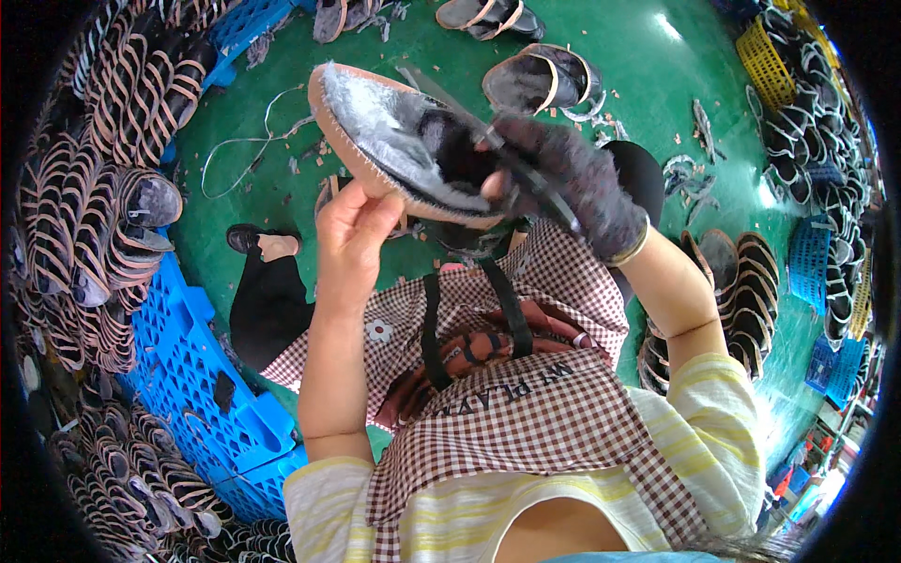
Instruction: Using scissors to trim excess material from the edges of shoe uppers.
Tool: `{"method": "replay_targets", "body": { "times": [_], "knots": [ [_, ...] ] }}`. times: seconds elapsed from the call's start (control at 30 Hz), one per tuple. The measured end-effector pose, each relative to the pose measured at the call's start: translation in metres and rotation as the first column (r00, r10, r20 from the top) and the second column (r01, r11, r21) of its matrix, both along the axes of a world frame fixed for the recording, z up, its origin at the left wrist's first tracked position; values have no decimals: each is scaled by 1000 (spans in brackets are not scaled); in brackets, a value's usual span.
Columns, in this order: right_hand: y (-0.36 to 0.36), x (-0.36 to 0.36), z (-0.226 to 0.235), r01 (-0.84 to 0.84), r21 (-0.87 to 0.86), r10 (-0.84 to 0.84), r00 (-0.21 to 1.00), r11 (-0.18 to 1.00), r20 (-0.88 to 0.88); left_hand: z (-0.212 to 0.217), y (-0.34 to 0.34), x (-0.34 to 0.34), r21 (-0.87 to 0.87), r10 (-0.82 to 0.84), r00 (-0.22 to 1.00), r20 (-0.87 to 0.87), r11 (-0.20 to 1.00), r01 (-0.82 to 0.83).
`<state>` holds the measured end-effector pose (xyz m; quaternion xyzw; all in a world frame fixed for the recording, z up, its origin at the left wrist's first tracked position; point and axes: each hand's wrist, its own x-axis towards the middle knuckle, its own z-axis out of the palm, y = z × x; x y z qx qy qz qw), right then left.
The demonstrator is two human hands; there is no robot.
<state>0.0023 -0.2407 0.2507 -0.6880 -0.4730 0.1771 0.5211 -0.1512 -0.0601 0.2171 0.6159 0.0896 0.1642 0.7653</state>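
A slipper (375, 122) with a tan stitched sole edge and a grey fluffy lining is held up in front of me, toe to the upper left. My left hand (355, 225) is bare and pinches the near edge of its sole between thumb and fingers. On my right hand (572, 183) is a dark, patterned glove with bare fingertips. Its fingers are curled at the slipper's dark opening, beside a curved black band (554, 199). A blurred grey strip (436, 92) crosses the slipper's far edge. What the right fingers grip is smeared and partly hidden.
Strapped slippers (544, 80) lie ahead on the green floor (657, 84), amid grey fluff scraps (690, 183) and a thin white cord (225, 155). Stacked slippers (141, 75) and blue plastic pallets (206, 394) line the left. More slippers (751, 300) and baskets (765, 66) stand right.
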Motion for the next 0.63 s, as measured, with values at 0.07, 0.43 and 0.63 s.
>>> {"method": "replay_targets", "body": {
  "times": [0.07, 0.43, 0.63],
  "knots": [
    [-3, 14, 3, 136, -192, -100, 977, 972, 188, 0, 11, -3, 197, 227, 974, -16, 955, -220],
    [15, 64, 14, 150, 171, -214, 356, 974, 910, 13, 29, -20, -454, 352, 932, -86, 819, -351],
    [13, 59, 30, 164, -70, 10, 337, 984, 941, 15, 30, -15, -387, 212, 968, -136, 888, -249]
  ]
}}
